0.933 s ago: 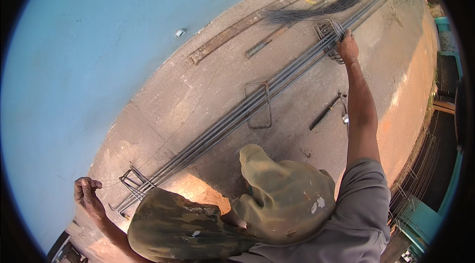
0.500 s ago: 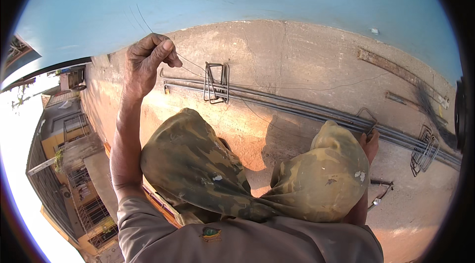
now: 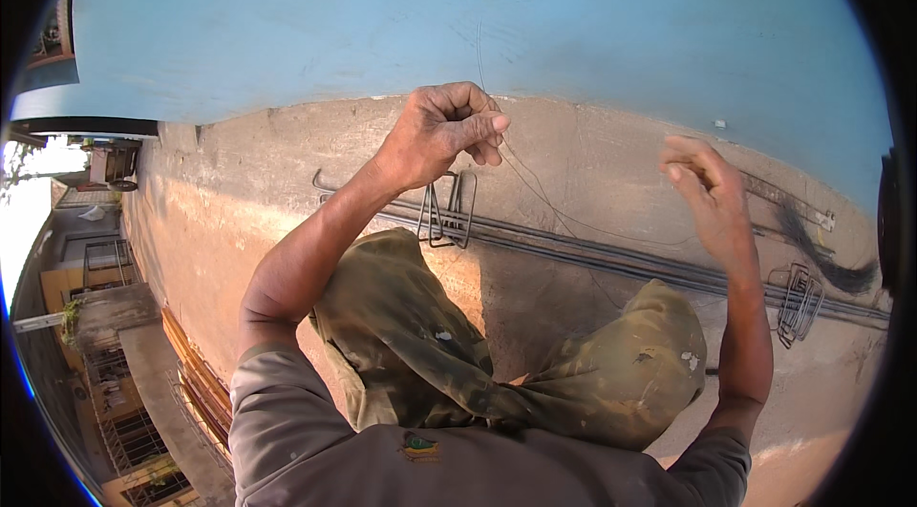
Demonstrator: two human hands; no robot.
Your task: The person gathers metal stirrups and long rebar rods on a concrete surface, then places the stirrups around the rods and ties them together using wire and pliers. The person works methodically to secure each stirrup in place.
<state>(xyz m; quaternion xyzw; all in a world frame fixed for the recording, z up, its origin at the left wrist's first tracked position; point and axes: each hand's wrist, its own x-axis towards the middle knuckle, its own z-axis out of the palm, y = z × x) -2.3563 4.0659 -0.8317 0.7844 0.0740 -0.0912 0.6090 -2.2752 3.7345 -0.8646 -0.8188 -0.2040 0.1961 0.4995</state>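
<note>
I am pinching a thin tie wire [image 3: 535,184] in my clenched left hand [image 3: 444,130], my right hand [image 3: 707,187] hanging loosely open, above rebars [image 3: 611,259] carrying a few stirrups [image 3: 449,211], apparently mostly untied.

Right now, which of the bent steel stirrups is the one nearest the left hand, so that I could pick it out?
Follow the bundle of long steel bars lying across the concrete ground. Just below the left hand, a rectangular stirrup pair stands around the bars. Unlike the stirrup cluster far right, it is right under the clenched fist pinching thin wire.
</note>
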